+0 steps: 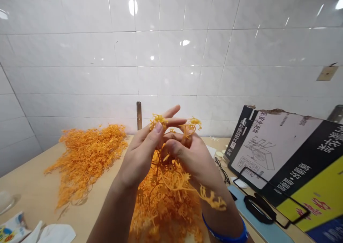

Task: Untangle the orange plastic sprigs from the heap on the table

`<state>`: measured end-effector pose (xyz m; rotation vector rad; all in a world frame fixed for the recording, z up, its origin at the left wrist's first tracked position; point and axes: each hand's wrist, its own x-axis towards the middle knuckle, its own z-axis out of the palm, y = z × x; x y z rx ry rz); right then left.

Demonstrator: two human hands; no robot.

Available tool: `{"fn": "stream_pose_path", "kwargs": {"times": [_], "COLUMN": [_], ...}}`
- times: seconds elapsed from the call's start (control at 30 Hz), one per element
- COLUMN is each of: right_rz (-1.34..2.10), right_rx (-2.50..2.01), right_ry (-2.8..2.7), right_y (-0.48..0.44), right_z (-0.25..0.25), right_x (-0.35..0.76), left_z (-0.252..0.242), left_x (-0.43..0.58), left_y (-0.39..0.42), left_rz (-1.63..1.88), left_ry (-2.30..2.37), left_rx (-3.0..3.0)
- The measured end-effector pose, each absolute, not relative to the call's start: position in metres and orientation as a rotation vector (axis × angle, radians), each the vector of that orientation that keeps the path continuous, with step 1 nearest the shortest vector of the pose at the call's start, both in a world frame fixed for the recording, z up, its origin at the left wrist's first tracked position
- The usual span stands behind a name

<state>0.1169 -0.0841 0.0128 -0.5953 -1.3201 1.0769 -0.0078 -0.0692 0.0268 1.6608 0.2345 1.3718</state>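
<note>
My left hand and my right hand meet above the table, fingers bent around orange plastic flower pieces. Between my left thumb and fingers is a small yellow-orange flower head. Another flower head sticks out above my right hand, and thin branched stems hang down past the right wrist. Beneath both hands lies a pile of the same orange pieces. A second orange heap rests to the left, touched by neither hand.
At the right, a printed cardboard box leans near a black frame and a light blue flat object. A packet and white tissue lie front left. A tiled wall rises behind the table.
</note>
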Motion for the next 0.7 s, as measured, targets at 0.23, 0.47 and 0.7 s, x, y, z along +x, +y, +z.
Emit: {"fn": "stream_pose_path", "kwargs": {"times": [0.23, 0.47, 0.7], "right_rz": [0.848, 0.780, 0.899], "right_rx": [-0.516, -0.393, -0.354], "right_ry": [-1.630, -1.718, -1.755], "right_y": [-0.084, -0.080, -0.073], "right_z": [0.010, 0.003, -0.008], "right_x": [0.108, 0.102, 0.090], "left_z": [0.026, 0.029, 0.029], "left_x": [-0.003, -0.007, -0.009], "left_y": [-0.065, -0.058, -0.031], "left_rz": [1.508, 1.324, 1.637], "left_ry": [0.205, 0.202, 0.308], "left_rx": [1.606, 1.075, 0.938]}}
